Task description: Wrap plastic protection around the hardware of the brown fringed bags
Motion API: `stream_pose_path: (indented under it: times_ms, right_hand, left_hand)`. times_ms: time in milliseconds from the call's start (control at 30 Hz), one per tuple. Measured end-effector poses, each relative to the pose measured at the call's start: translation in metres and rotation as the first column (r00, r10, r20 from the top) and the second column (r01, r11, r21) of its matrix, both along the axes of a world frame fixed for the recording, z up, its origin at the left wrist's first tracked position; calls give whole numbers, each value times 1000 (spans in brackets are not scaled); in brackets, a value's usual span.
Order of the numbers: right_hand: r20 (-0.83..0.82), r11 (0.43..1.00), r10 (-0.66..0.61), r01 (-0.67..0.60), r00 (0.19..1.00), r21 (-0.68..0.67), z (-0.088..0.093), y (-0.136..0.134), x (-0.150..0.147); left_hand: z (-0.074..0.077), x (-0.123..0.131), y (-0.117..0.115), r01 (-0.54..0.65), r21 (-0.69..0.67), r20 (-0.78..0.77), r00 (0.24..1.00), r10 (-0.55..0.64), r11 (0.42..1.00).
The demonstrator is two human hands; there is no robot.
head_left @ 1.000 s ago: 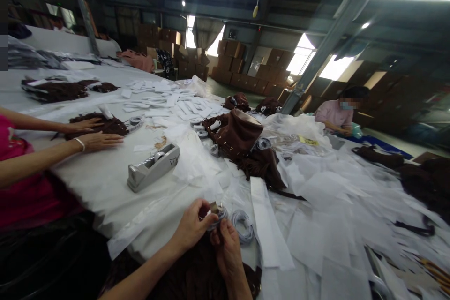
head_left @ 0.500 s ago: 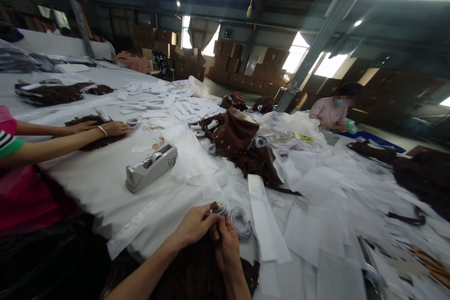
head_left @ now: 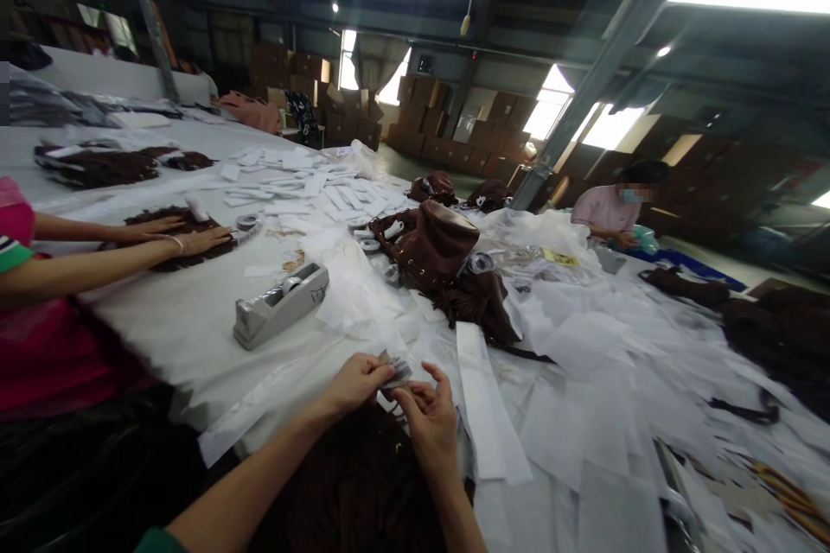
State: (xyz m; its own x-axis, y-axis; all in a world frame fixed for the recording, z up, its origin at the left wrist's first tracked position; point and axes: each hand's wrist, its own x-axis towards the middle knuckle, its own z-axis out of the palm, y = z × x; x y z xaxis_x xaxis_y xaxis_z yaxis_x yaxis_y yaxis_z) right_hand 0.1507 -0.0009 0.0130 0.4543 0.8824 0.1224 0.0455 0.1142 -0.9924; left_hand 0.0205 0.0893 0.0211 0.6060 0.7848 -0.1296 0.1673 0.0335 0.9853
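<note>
Boxes (head_left: 415,112) stacked behind white-covered desk (head_left: 188,328). Small grey bundle (head_left: 400,373) pinched in left hand (head_left: 356,380), above brown fringed material (head_left: 350,484); right hand (head_left: 433,419) held just beside, thumb and forefinger apart. Tape dispenser (head_left: 281,304) set beyond, leftward; brown drawstring bag (head_left: 436,246) laid farther off.

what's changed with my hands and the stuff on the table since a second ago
The right hand has loosened its grip and shifted a little rightward, its index finger now raised away from the grey coil; whether its thumb still touches is unclear. The left hand still pinches the coil. The tape dispenser and upright brown bag stayed put.
</note>
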Motion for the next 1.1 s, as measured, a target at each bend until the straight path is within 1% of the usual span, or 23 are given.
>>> stream_pose_path:
  times_ms: [67, 133, 200, 267, 333, 400, 500, 567, 667, 700, 767, 833, 900, 967, 1100]
  right_hand:
    - [149, 987, 144, -153, 978, 51, 11, -4, 8]
    - [317, 968, 212, -243, 924, 61, 21, -5, 14]
    - [436, 965, 199, -252, 878, 67, 28, -3, 16]
    - [516, 973, 136, -213, 846, 93, 34, 0, 15]
    - [561, 975, 70, -175, 825, 136, 38, 3, 11]
    - [580, 974, 36, -159, 814, 163, 40, 5, 8]
    - [579, 983, 41, -137, 814, 122, 40, 5, 6]
    - [564, 992, 56, -112, 824, 65, 39, 4, 7]
    - [524, 996, 68, -88, 849, 14, 38, 3, 10]
    - [510, 997, 65, -82, 858, 11, 37, 3, 10]
    - [487, 997, 56, -71, 872, 11, 37, 3, 12]
    - [471, 998, 54, -63, 880, 3, 37, 3, 14]
    - [459, 998, 59, -58, 887, -16, 39, 3, 15]
    - [443, 997, 70, -58, 894, -42, 41, 3, 16]
    - [415, 995, 91, -68, 905, -69, 42, 2, 12]
  left_hand:
    - [9, -8, 8, 99, -84, 61, 994, -94, 992]
    - [16, -14, 13, 192, -137, 97, 979, -180, 972]
    - [21, -18, 17, 262, -162, 98, 964, -249, 951]
    - [23, -21, 20, 310, -160, 96, 950, -298, 937]
    - [25, -22, 23, 350, -148, 94, 936, -339, 925]
    - [27, -22, 24, 380, -127, 74, 925, -373, 916]
    - [33, -20, 21, 384, -64, -9, 923, -385, 921]
    - [37, -17, 16, 367, 5, -72, 928, -366, 930]
    - [38, -12, 8, 335, 165, -80, 942, -326, 928]
    - [37, -10, 6, 321, 240, -78, 947, -311, 916]
    - [33, -7, 4, 307, 384, -115, 952, -284, 871]
    - [29, -7, 3, 322, 460, -168, 947, -275, 828]
    - [28, -9, 2, 344, 457, -177, 939, -295, 820]
    - [31, -12, 0, 363, 421, -159, 932, -327, 831]
    - [35, -19, -3, 409, 295, -122, 913, -390, 864]
